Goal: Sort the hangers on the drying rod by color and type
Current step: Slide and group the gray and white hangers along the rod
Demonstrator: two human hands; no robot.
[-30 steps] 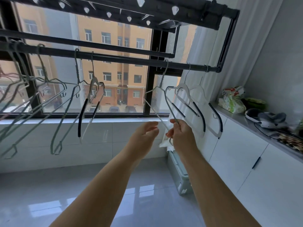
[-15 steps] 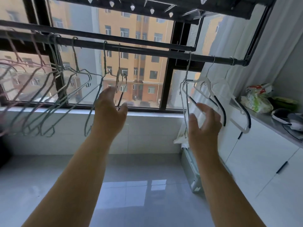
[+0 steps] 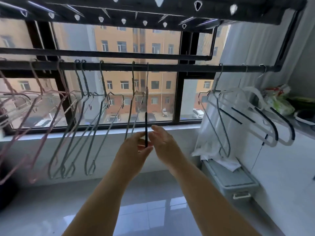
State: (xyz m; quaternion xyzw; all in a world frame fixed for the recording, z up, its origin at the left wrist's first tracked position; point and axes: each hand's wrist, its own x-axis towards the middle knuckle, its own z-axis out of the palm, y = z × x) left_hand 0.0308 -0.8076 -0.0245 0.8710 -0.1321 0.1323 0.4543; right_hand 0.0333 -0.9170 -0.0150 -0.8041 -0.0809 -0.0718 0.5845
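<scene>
A black drying rod (image 3: 170, 67) runs across the window. Pink wire hangers (image 3: 36, 116) hang at its left end, and several grey wire hangers (image 3: 88, 126) hang beside them. In the middle hangs a hanger with a black grip strip (image 3: 146, 123), seen edge-on. My left hand (image 3: 134, 150) pinches its lower end between thumb and fingers. Just right of that strip is my right hand (image 3: 164, 142), fingers straight and holding nothing. At the rod's right end hang one grey wire hanger (image 3: 219, 126) and two white hangers with black pads (image 3: 259, 116).
A second rod (image 3: 105, 54) and a clip rack (image 3: 153, 12) sit above. A lidded plastic box (image 3: 233, 179) with white cloth on it stands on the floor at right, against white cabinets (image 3: 281, 167). Bags (image 3: 279, 101) lie on the counter. The tiled floor (image 3: 42, 210) lies below.
My right hand has left the right-hand hangers and swung left. My left hand has moved right from the grey hangers. Both hands now meet at the edge-on hanger in the middle.
</scene>
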